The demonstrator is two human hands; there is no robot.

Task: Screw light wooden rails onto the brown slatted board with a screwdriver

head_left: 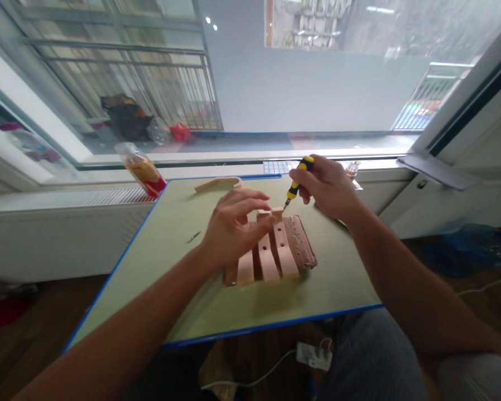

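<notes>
My right hand (328, 184) is wrapped round a yellow-and-black screwdriver (294, 186), which slants down with its metal tip at the far end of a tan strip (286, 256). Several such flat strips, some with small dark holes, lie side by side across a brown slab (303, 245) with a rough, pitted right side. Over the slab's left part arches my left hand (236, 223). Its thumb and fingers close about the raised far ends of the strips, next to the screwdriver tip. That hand hides part of the leftmost strip.
The pale tabletop (150, 262) has a blue edge. A bent tan strip (219, 182) lies at its far side, and a small metal bit (194, 236) at the left. A bottle (142, 170) stands by the window. Below the table are a power strip (314, 355) and cable.
</notes>
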